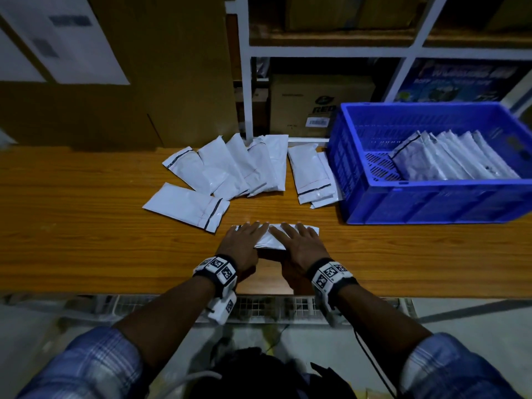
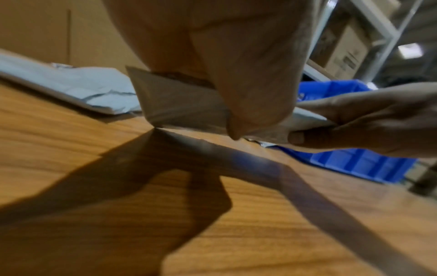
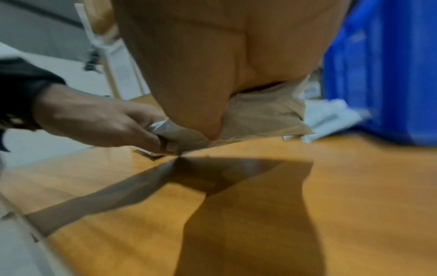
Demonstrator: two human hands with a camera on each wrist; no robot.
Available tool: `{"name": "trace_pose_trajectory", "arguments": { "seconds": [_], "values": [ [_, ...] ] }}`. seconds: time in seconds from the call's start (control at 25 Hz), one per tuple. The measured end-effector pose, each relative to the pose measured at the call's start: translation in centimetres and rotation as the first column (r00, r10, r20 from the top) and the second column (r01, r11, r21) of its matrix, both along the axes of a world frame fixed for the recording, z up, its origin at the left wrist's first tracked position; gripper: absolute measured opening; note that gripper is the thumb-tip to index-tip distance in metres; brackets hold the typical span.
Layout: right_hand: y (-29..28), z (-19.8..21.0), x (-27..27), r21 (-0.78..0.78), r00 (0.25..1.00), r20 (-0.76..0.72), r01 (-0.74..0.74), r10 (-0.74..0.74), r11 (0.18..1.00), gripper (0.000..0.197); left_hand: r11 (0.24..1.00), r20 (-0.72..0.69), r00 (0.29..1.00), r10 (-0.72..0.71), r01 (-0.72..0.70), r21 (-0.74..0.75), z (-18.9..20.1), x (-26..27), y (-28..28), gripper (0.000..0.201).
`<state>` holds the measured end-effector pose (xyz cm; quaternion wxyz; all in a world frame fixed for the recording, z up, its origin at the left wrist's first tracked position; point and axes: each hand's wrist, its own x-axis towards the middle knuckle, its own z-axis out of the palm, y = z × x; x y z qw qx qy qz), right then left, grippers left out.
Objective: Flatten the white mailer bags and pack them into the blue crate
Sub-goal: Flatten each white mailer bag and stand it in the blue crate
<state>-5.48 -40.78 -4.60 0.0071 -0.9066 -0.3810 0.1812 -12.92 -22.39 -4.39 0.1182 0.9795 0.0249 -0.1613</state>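
- Both hands lay on one white mailer bag (image 1: 272,240) near the wooden table's (image 1: 86,226) front edge: left hand (image 1: 243,244) and right hand (image 1: 299,246) had fingers spread across its top while thumbs pinched its near edge underneath.
- Loose mailer bags (image 1: 230,168) were fanned out behind.
- Right of them stood the blue crate (image 1: 431,197), with packed bags (image 1: 454,159) leaning inside.
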Motion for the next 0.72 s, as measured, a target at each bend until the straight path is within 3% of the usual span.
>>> {"name": "trace_pose_trajectory", "arguments": {
  "seconds": [0.2, 0.44, 0.72],
  "values": [
    [1.5, 4.6, 0.8, 0.027, 0.982, 0.189, 0.009, -0.014, 1.000, 0.074, 0.998, 0.158, 0.987, 0.001, 0.008, -0.060, 2.9, 1.7, 1.4, 0.075],
    [3.9, 11.3, 3.1, 0.063, 0.933, 0.333, 0.125, -0.139, 0.990, 0.076, 0.995, 0.361, 0.927, -0.100, 0.099, 0.023, 8.3, 6.6, 4.5, 0.077],
    [2.3, 17.4, 6.6, 0.174, 0.817, 0.489, 0.251, -0.305, 0.952, 0.078, 0.943, 0.567, 0.755, -0.330, 0.232, 0.239, 15.5, 13.7, 3.9, 0.073]
  ]
}}
